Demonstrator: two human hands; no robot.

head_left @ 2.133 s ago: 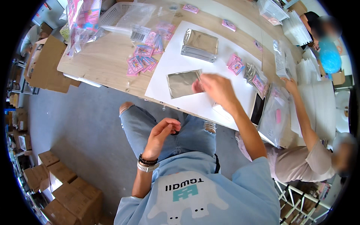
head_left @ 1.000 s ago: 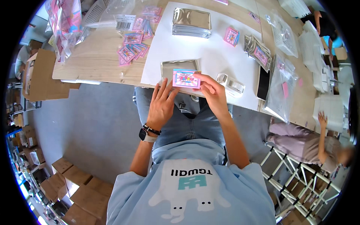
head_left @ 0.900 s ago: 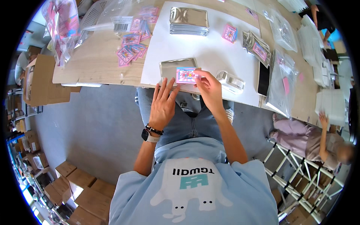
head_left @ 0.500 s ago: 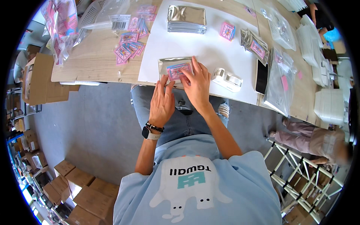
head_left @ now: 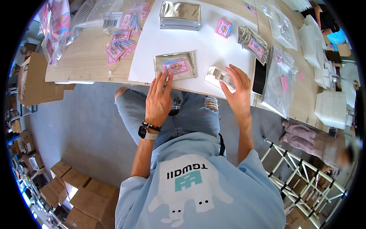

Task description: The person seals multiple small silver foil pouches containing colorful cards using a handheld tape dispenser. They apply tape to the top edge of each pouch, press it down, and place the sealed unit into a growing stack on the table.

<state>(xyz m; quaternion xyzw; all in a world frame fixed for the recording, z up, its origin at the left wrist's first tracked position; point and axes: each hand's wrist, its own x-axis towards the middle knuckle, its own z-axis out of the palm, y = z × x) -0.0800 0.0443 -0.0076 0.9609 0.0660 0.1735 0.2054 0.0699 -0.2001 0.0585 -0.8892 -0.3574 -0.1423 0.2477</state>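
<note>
Seen from above, a pale wooden desk partly covered by a white sheet. Flat near the front edge of the sheet, a silver foil pouch, with a pink card askew on top. At the pouch's lower left, the left hand, palm down, with straight, released fingers touching the foil close to the card. Just right of the pouch, a white tape dispenser; around its right end, the right hand, with thumb and fingers curved and parted, impossible to tell whether grasping it or only hovering. Farther back, a neat stack of silver pouches, then a small pile of pink cards. Farther right, silver packets and a dark flat slab. On bare wood at left, scattered pink cards; at right, a clear plastic bag.
</note>
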